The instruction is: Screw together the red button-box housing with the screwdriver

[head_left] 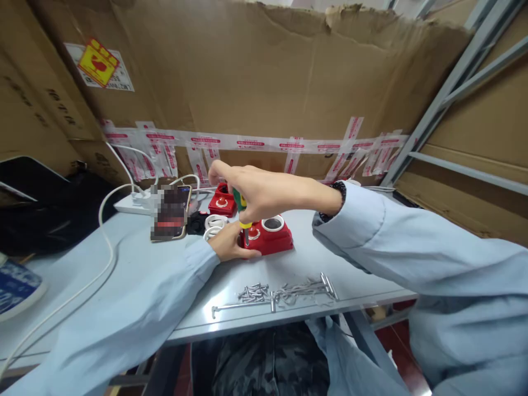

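My right hand (pixel 251 190) is wrapped round the green and yellow handle of a screwdriver (pixel 246 225), held upright with its shaft pointing down. Its tip meets the front left corner of a red housing (pixel 274 245), which has a white ring round a dark disc and a small red dome. My left hand (pixel 233 243) grips the housing's left end, thumb along the front side. Behind my hands sits a second red housing (pixel 221 204), partly hidden. White rings (pixel 215 221) lie just left of the work, next to a black part (pixel 197 223).
Loose screws (pixel 253 292) and metal rods (pixel 325 286) lie near the table's front edge. On the left are a phone (pixel 171 212), a white power strip (pixel 134 203) and a trailing white cable (pixel 108 242). A cardboard wall (pixel 264 71) stands behind; a metal frame (pixel 433 110) rises right.
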Available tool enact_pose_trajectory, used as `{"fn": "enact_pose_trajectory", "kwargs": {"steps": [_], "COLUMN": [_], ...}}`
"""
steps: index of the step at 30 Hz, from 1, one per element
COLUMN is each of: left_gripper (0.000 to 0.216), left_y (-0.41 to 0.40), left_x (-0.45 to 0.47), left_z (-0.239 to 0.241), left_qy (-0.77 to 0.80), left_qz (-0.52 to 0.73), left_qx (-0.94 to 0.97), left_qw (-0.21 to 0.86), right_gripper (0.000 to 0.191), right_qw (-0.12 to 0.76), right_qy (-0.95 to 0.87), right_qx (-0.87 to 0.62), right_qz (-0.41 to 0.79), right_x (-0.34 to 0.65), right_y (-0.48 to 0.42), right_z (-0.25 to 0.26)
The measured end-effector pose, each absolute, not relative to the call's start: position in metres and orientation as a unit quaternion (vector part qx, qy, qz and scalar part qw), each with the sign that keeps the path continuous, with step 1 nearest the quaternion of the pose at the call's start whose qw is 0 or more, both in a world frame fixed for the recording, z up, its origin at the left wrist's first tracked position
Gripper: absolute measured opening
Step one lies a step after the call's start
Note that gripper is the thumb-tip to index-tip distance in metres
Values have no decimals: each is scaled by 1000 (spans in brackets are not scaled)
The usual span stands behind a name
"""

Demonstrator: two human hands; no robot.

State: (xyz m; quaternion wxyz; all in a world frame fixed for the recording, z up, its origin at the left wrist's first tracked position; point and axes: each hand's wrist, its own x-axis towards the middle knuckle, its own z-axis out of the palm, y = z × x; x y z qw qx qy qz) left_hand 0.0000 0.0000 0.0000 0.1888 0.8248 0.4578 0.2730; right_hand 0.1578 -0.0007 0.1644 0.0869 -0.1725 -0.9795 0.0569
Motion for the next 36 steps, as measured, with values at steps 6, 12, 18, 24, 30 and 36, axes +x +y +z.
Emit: {"fn": "enact_pose_trajectory", "kwargs": {"steps": [6, 12, 18, 24, 30, 36], "left_gripper": [75, 75, 73, 77, 44, 17], "left_y": [0, -1, -1, -1, -11, -15], "left_x": [0, 0, 1, -4, -21, -17], "left_z": [-1, 1, 2, 2, 19, 26], "left_qy": [461, 467, 469, 425, 407, 376], "left_qz": [277, 267, 263, 254, 290, 268], "left_qx": [824, 825, 824, 849, 858, 879], "left_qw": [180, 175, 180, 185, 119, 117], "right_gripper": [33, 42, 37, 38, 53, 40], "right_qw": [113, 92, 86, 101, 67, 96], "right_qy": [-966, -973, -970, -966, -968, -969], "right_qx": [-230, -208, -226, -237, -237, -222], "right_qz": [-4, 45, 30, 18, 60, 41], "right_x": [159, 164, 165, 167, 172, 171], "right_y": [1, 0, 0, 1, -3, -1], "right_z": [162, 165, 165, 165, 171, 168]}}
